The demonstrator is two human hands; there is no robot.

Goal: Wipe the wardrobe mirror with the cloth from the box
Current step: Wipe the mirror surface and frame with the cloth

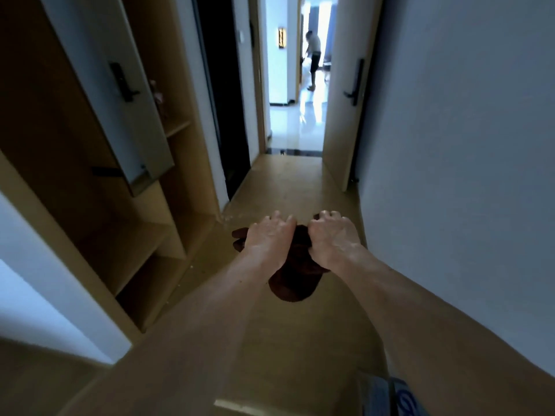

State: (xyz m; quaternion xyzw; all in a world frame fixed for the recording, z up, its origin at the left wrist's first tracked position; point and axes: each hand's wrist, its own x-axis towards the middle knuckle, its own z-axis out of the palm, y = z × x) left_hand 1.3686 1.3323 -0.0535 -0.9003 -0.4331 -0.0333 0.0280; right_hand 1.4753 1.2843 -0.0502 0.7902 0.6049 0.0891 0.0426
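Dim and blue-tinged up close, lit mainly from the far doorway (295,85), blown out white there, with glare across the glossy floor (297,130) beyond. Soft throughout, murky around the dark cloth (295,277); bowed by wide-angle distortion at the edges.

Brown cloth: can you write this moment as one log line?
brown cloth: bunched, hanging down | left hand: grips cloth | right hand: grips cloth | wardrobe mirror: untouched

Two hands (271,235) (332,238), one cloth (295,280), perhaps one mirror (120,100).
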